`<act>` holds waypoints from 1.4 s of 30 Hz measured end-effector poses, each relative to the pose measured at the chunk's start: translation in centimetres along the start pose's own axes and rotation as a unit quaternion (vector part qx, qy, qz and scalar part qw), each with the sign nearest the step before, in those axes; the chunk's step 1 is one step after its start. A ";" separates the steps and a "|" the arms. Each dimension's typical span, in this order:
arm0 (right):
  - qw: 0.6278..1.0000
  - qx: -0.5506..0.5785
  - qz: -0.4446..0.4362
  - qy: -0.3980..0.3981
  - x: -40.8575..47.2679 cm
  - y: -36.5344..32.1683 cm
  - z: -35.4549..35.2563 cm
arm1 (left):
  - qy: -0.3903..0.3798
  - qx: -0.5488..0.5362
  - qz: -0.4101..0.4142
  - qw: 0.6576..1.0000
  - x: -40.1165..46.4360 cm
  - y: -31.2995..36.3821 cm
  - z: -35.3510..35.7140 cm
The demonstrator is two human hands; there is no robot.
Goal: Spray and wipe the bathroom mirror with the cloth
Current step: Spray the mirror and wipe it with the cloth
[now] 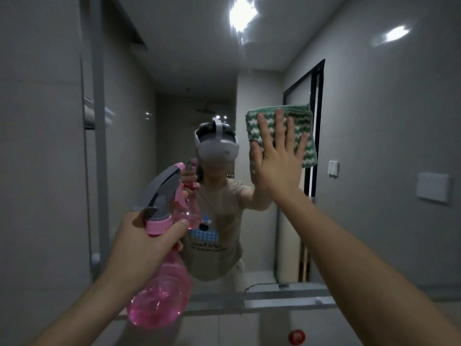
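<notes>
Right now the right hand (278, 158) lies flat against the bathroom mirror (174, 83), fingers straight and spread, pressing the green-and-white cloth (303, 126) onto the glass. That cloth sits under the fingers and palm and shows beyond the fingertips above and to the right, so most of it lies toward the mirror's right edge, at about the height of the reflected headset. It looks folded into a rough square.

Lower and toward the mirror's left side, the left hand (147, 243) is curled round the neck of a pink spray bottle (162, 283), thumb across the pink collar and a finger up by the grey trigger head (162, 188). Its nozzle points up and toward the glass; the clear pink body hangs below the fist, in front of the mirror's bottom edge. Bottle and cloth are well apart.

Along that bottom edge runs a narrow ledge (274, 298). Grey wall (37, 146) borders the mirror on the left.
</notes>
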State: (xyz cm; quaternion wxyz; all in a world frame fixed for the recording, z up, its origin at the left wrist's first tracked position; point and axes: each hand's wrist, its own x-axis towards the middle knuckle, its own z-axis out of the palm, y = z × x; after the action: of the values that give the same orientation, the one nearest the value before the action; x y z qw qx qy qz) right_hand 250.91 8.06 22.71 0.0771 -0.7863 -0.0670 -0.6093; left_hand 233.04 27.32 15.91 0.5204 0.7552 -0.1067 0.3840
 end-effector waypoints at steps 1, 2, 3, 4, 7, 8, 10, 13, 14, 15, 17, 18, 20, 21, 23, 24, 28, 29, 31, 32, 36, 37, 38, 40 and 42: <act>1.000 0.004 0.022 -0.006 0.0 -0.8 0.0 | 0.001 -0.007 0.005 1.000 0.2 0.1 -0.5; 0.999 0.012 0.043 -0.014 0.2 -1.6 0.0 | 0.003 -0.015 0.008 1.000 0.5 0.1 -0.9; 0.998 0.023 0.057 -0.017 0.6 -2.5 -0.2 | 0.005 -0.025 0.010 1.000 0.8 0.1 -1.3; 0.997 0.030 0.062 -0.017 1.1 -3.4 -0.3 | 0.007 -0.037 0.010 0.999 1.3 0.1 -1.8; 0.999 0.031 0.031 -0.025 3.3 -6.5 -0.5 | 0.017 -0.065 0.026 0.997 2.7 0.2 -3.2; 0.999 0.028 0.010 -0.033 4.0 -7.8 -0.6 | 0.024 -0.068 0.035 0.997 3.2 0.2 -3.7; 0.998 0.017 -0.039 -0.047 4.9 -10.9 -0.5 | 0.038 -0.068 0.047 0.996 4.0 0.1 -4.8; 0.994 0.012 -0.104 -0.037 5.0 -15.3 0.0 | 0.057 -0.074 0.056 0.994 4.7 -0.5 -6.2; 0.993 0.014 -0.114 -0.038 5.0 -16.1 0.3 | 0.064 -0.077 0.057 0.993 4.9 -0.5 -6.6; 0.992 0.013 -0.119 -0.042 5.1 -16.5 0.4 | 0.071 -0.077 0.057 0.993 5.0 -0.6 -7.0; 0.990 0.003 -0.131 -0.046 5.3 -16.2 0.5 | 0.082 -0.086 0.054 0.991 5.4 -0.8 -7.4; 0.989 -0.004 -0.144 -0.043 5.4 -15.7 0.4 | 0.083 -0.094 0.051 0.991 5.5 -0.9 -7.5; 0.983 -0.027 -0.181 -0.030 5.9 -14.2 0.0 | 0.081 -0.094 0.052 0.991 5.9 -1.0 -7.3; 0.979 -0.043 -0.199 -0.024 6.2 -13.5 -0.2 | 0.079 -0.089 0.054 0.991 6.2 -1.0 -7.0; 0.974 -0.067 -0.217 -0.018 7.0 -11.9 -0.6 | 0.081 -0.086 0.054 0.991 6.7 -0.7 -6.2; 0.975 -0.067 -0.213 -0.018 7.6 -10.9 -0.9 | 0.084 -0.081 0.054 0.992 6.9 -0.5 -5.7; 0.994 -0.021 -0.105 -0.021 9.6 -5.5 -1.7 | 0.072 -0.077 0.070 0.992 7.3 0.8 -3.2; 0.997 -0.013 -0.072 -0.014 9.8 -3.9 -1.9 | 0.067 -0.078 0.075 0.992 7.2 1.3 -2.5; 1.000 -0.005 -0.025 -0.007 9.7 -0.8 -2.1 | 0.054 -0.083 0.083 0.992 7.1 2.4 -0.8; 1.000 -0.003 -0.009 -0.008 9.5 0.8 -2.3 | 0.046 -0.091 0.087 0.991 7.0 2.9 0.1; 1.000 -0.005 0.028 -0.005 8.4 5.4 -2.7 | -0.006 -0.100 0.111 0.989 6.9 4.7 2.7; 1.000 -0.004 0.030 -0.003 8.3 5.9 -2.6 | -0.012 -0.096 0.114 0.989 6.9 5.1 3.2; 1.000 0.000 0.030 -0.002 8.2 6.0 -2.5 | -0.017 -0.098 0.119 0.988 7.1 5.2 3.5; 0.999 0.013 0.032 -0.003 8.5 5.6 -2.5 | -0.023 -0.107 0.123 0.986 7.9 5.2 3.8; 0.998 0.027 0.049 -0.008 8.7 5.0 -2.5 | -0.016 -0.112 0.133 0.985 9.0 5.7 3.8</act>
State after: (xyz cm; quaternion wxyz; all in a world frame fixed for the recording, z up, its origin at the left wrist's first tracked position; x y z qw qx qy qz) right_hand 251.74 2.76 31.59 0.1275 -0.7912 -0.0456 -0.5963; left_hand 237.78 23.69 25.51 0.5444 0.6767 -0.2571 0.4238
